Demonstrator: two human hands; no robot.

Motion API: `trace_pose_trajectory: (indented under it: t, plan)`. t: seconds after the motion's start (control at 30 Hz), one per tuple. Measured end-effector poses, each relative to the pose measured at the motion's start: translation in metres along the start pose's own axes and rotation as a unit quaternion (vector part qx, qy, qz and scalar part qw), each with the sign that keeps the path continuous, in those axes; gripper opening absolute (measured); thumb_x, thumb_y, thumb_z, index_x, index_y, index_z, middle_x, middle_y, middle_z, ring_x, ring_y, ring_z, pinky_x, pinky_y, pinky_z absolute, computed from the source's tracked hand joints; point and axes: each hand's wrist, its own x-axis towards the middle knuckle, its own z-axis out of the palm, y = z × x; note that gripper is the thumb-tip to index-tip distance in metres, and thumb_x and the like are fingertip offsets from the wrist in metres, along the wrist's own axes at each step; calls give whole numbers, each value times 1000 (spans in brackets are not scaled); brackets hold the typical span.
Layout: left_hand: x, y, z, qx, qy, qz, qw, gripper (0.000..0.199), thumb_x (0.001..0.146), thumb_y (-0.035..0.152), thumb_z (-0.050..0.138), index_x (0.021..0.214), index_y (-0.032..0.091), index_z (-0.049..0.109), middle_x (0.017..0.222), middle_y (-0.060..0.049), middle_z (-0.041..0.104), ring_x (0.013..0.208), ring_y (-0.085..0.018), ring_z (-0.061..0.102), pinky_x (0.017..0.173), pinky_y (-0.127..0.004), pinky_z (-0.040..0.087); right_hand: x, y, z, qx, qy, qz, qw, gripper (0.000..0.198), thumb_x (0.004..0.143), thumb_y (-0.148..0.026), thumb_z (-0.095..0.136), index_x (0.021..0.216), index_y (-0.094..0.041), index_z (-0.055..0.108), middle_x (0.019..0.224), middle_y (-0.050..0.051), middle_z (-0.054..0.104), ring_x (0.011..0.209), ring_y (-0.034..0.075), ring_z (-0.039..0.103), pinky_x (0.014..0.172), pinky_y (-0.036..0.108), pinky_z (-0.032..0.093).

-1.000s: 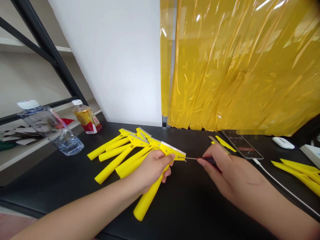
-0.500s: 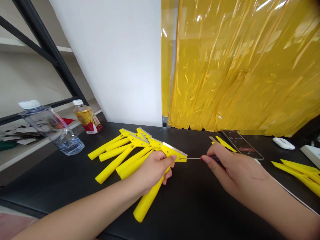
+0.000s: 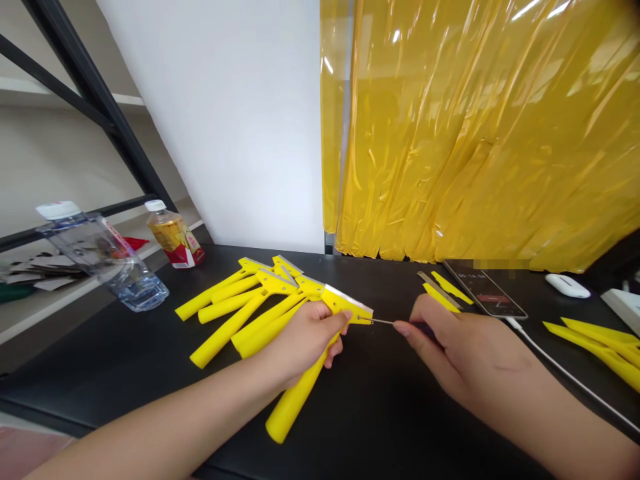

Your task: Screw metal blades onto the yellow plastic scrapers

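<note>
A yellow scraper (image 3: 295, 407) with a metal blade along its head is gripped by my left hand (image 3: 315, 333), its handle slanting down toward me. My right hand (image 3: 445, 340) closes around a screwdriver (image 3: 383, 322), whose handle is mostly hidden in the fingers. The thin shaft points left and its tip meets the scraper's head near a screw. Several more yellow scrapers (image 3: 227, 333) lie in a loose pile left of my left hand. Beyond my right hand are a few loose flat yellow pieces (image 3: 451, 288) and a metal blade strip (image 3: 430, 280).
A phone (image 3: 493, 293) on a white cable (image 3: 555, 363) lies behind my right hand, near a white earbud case (image 3: 567, 286). More yellow parts (image 3: 600, 347) lie at the right edge. Two bottles, a clear one (image 3: 110, 260) and a labelled one (image 3: 175, 237), stand left on the black table (image 3: 150, 380).
My right hand has shifted slightly left and lower, with the screwdriver tilting a little. The cable and the loose yellow pieces behind it show more. My left hand holds the scraper nearly still.
</note>
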Motion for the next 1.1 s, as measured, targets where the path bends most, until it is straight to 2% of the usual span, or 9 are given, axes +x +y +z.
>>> trace_pose_trajectory:
  t: [0.1,0.23,0.37,0.5,0.63,0.73,0.87,0.93,1.1]
  plan:
    - [-1,1,0,2,4,-8,1000,33,94,46,63,77,19,55,49,4,52,41,-10,47,45,-22,37,0,4,-1,48,-24,15,998,19,107,-41,45,110,-24,52,78,1,69,58,17,65,53,28,42]
    - [0,1,0,10,-2,-10,1000,33,95,45,63,76,19,56,49,4,53,40,-10,47,44,-22,37,1,7,0,46,-49,32,997,28,107,-48,43,91,-26,50,58,-4,56,43,15,52,47,28,35]
    - [1,1,0,14,4,-8,1000,33,94,45,64,75,19,56,49,4,54,41,-10,48,44,-22,38,0,5,1,71,-24,29,997,23,107,-45,45,115,-24,51,83,2,69,62,17,66,58,29,47]
    - [0,1,1,19,7,-5,1000,33,94,44,64,75,19,56,49,4,53,41,-10,48,44,-22,38,0,2,0,48,-24,21,998,23,108,-44,44,97,-25,50,63,-4,57,46,15,56,48,29,38]
    - [-1,1,0,26,12,-5,1000,33,95,44,63,73,19,56,49,4,54,40,-10,48,44,-22,38,0,1,1,50,-12,16,999,20,108,-42,45,109,-23,51,80,1,67,60,17,66,54,28,44]
    - [0,1,0,29,18,-3,999,34,94,44,64,72,19,56,49,4,54,41,-10,48,44,-22,38,0,3,2,35,-30,14,999,21,108,-43,44,98,-25,50,63,-5,56,46,15,55,47,28,36]
    - [1,2,0,31,18,2,999,34,95,45,63,74,19,55,49,4,54,40,-10,47,45,-22,37,1,4,1,32,-36,11,999,18,107,-41,46,106,-24,52,76,-3,63,55,15,60,53,28,40]
    - [1,3,0,36,21,2,999,33,95,45,63,75,19,55,48,4,53,40,-10,47,45,-22,37,3,3,-1,17,-44,-13,999,18,108,-37,45,99,-24,52,69,-4,59,51,14,58,49,27,36]
    - [-2,4,-1,27,20,9,999,35,94,47,64,75,20,54,49,4,52,41,-10,46,45,-22,36,6,-1,-2,-17,-4,-36,999,27,106,-36,48,84,-23,53,54,-7,47,40,12,46,44,27,27]
